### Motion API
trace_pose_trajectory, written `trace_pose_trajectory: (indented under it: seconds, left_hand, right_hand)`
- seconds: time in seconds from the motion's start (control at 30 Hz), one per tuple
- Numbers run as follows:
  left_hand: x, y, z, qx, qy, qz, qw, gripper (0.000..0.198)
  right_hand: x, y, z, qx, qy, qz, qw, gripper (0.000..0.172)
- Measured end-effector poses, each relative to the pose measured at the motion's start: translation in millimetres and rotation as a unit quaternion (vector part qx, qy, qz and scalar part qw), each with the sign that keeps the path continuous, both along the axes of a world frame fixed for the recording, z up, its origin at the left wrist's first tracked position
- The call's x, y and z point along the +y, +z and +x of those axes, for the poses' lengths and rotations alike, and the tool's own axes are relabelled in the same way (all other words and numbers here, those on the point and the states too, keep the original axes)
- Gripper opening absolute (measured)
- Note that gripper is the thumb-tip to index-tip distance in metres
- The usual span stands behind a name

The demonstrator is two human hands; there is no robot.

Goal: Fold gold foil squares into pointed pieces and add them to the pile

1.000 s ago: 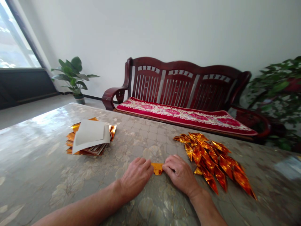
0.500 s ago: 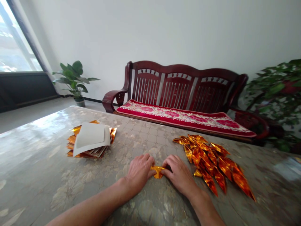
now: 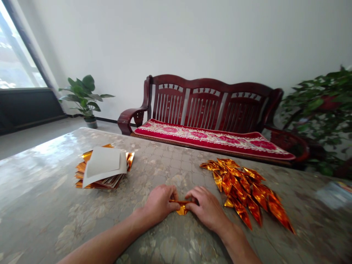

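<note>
A small piece of gold foil paper (image 3: 181, 206) lies on the table between my two hands. My left hand (image 3: 158, 202) is closed in a pinch on its left end, fingers curled. On its right end my right hand (image 3: 206, 208) pinches too, fingertips pressed onto the foil. Most of the piece is hidden under my fingers. Just right of my right hand lies a pile of folded gold foil pieces (image 3: 246, 190), long and pointed.
A stack of gold foil sheets with white backs up (image 3: 103, 167) sits at the left on the patterned table (image 3: 49, 190). Behind the table stands a dark wooden bench with a red cushion (image 3: 209, 135). Potted plants (image 3: 84, 96) stand at left and right.
My hands have drawn closer together over the foil piece, which now looks narrower and more folded. The view has shifted slightly.
</note>
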State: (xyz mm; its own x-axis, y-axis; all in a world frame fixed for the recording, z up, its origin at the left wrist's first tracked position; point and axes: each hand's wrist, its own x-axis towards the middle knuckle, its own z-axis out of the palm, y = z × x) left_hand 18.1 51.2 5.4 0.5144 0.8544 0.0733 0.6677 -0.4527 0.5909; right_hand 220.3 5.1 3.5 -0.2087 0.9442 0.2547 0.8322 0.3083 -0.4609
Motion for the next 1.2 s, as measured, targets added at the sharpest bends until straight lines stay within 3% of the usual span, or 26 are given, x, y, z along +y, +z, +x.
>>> trace_pose_trajectory:
  seconds: [0.13,0.27,0.37,0.43,0.6,0.87,1.07,1.2]
  left_hand:
    - [1.3,-7.2,3.7,-0.171,0.047,-0.082,0.981,0.015]
    - [7.0,-13.4,9.3,-0.388,0.061,-0.146,0.908,0.019]
    - [9.4,-14.5,11.4,-0.468,0.05,-0.201,0.859,0.02]
    - [8.8,-13.2,11.3,-0.488,0.047,-0.206,0.847,0.019]
    - [4.3,-7.6,8.9,-0.48,0.051,-0.185,0.856,0.015]
    - [-2.1,-4.8,12.0,-0.456,0.081,-0.188,0.866,0.009]
    - [-4.9,-6.2,11.7,-0.461,0.055,-0.198,0.863,0.014]
    - [-5.2,-6.8,9.5,-0.446,0.046,-0.173,0.877,0.021]
  right_hand:
    - [-0.1,-2.8,0.6,0.039,0.011,0.012,0.999,0.015]
    - [1.1,-7.6,-0.8,0.109,0.011,0.079,0.991,0.015]
    - [1.3,-8.2,-3.9,0.127,0.017,0.13,0.983,0.014]
    - [0.7,-7.4,-6.4,0.129,0.021,0.156,0.979,0.016]
    - [-1.4,-7.7,-10.2,0.119,0.024,0.166,0.979,0.02]
    - [-4.9,-9.8,-20.6,0.11,0.005,0.152,0.982,0.007]
    - [-6.1,-11.3,-25.4,0.116,0.023,0.129,0.985,0.022]
    - [-7.1,-9.6,-25.3,0.123,0.034,0.099,0.987,0.024]
